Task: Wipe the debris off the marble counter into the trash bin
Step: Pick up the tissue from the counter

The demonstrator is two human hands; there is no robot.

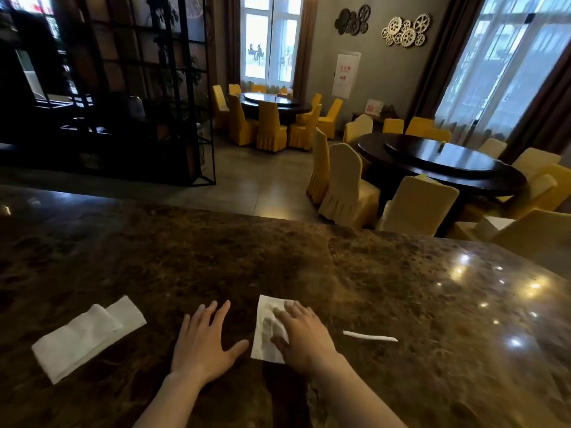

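Note:
A dark brown marble counter [386, 273] fills the lower half of the view. My right hand [304, 335] lies flat on a white paper napkin [265, 329], pressing it to the counter with fingers spread. My left hand [202, 344] rests flat on the bare marble just left of the napkin, fingers apart, holding nothing. A thin white twisted paper scrap [370, 337] lies on the counter to the right of my right hand. No trash bin is visible.
A folded white cloth [86, 336] lies on the counter at the left. Beyond the counter's far edge are round dark dining tables [463, 174] with yellow-covered chairs [349, 186], and a black metal shelf frame [191, 118] at the left.

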